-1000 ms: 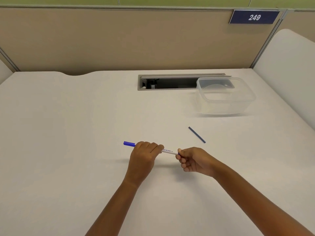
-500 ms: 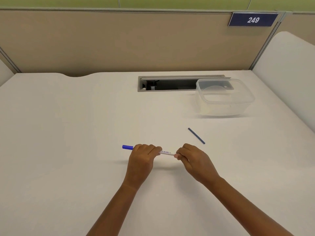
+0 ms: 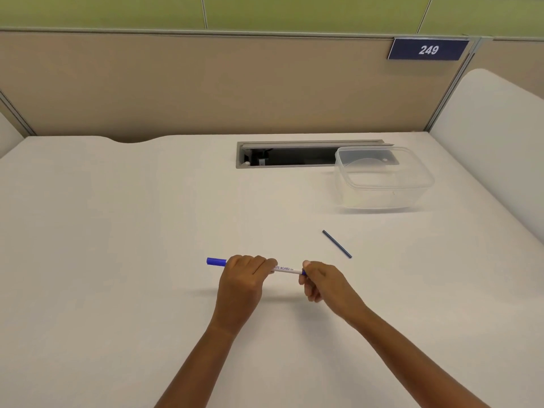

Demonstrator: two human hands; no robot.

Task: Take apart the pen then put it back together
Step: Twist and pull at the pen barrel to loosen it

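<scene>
Pen (image 3: 284, 269) is light, stiff plastic w/ a smooth barrel, prob slippery, so I grip near both ends. Left hand (image 3: 244, 278) is curled round the barrel, and right hand (image 3: 321, 282) pinches the other end. I hold it over mid-tabletop (image 3: 117, 231), nearer the front edge. A thin blue rod (image 3: 337, 244) lies apart, toward the right edge.
</scene>
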